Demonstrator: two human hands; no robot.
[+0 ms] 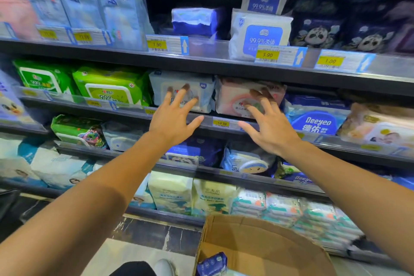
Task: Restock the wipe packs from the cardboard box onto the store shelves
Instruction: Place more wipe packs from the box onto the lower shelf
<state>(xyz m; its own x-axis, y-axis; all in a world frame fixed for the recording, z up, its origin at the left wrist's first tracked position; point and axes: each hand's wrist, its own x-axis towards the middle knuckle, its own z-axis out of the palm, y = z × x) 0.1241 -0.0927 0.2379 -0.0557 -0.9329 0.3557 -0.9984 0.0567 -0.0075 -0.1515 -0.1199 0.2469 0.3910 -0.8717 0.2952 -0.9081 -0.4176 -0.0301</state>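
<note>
Head view: left hand [173, 116] spread wide, fingertips [185, 87] pressed on the face of a pale blue wipe pack [202, 94]; right hand [272, 126] likewise splayed against the neighbouring pink wipe pack [233, 96]. Nothing gripped in either, only flat-fingered contact. Both packs seated side by side on the second shelf [210, 124], just above the price rail, label faces outward, long axes running along the shelf edge. Judged step: squaring the two packs into line. Best done with even pressure from both palms, pushing straight back, keeping fronts flush and labels readable. Below, cardboard box [257, 244] open on the floor, one dark blue pack [211, 263] visible in its near corner.
</note>
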